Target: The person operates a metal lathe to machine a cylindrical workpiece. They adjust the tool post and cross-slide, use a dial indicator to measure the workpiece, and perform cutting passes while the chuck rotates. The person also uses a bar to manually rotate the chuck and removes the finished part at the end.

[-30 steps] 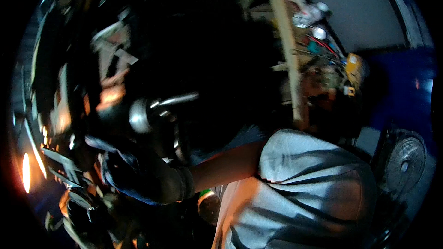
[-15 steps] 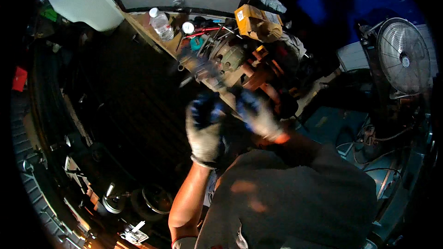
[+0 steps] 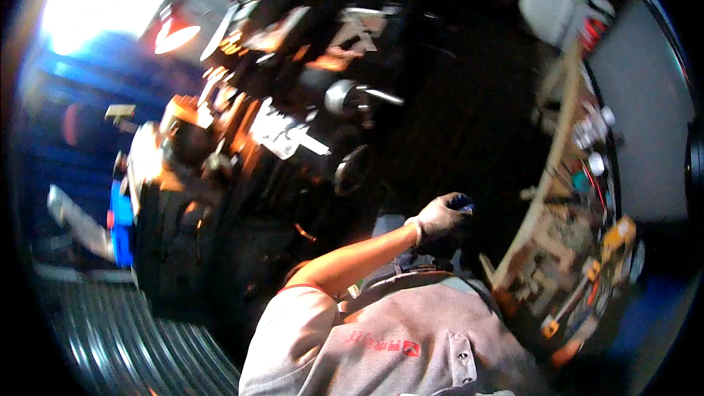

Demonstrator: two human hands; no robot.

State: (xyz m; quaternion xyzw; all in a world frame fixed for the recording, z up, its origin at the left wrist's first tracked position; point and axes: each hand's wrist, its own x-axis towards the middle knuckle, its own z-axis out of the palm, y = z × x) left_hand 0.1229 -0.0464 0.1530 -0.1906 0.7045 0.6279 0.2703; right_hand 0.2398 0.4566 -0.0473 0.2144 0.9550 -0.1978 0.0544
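Fingers (image 3: 460, 203) of the gloved left hand (image 3: 438, 218) look curled in, but it's all pretty smeared so I can't tell if they're gripping anything. Right hand isn't visible at all, so no clue there. The left one hangs out in front of the person's waist, apart from everything I can make out.

Closest stuff is the wooden-edged surface (image 3: 546, 189) off to the right and a ring-shaped wheel (image 3: 352, 170) over on the left, neither touched by that hand. Progress-wise, I'd call it between steps: the metal parts (image 3: 557, 238) just sit on the surface, and nothing reads as clearly finished. How much is left doesn't really show.

Further along the surface there's a clear bottle (image 3: 589, 133), something teal (image 3: 581, 182) and a yellow box (image 3: 620, 237). Out left, past the wheel, there's a shiny round metal piece (image 3: 339, 97), some white thing too blurry to name (image 3: 279, 132), and a glowing lamp (image 3: 174, 34) way up top.
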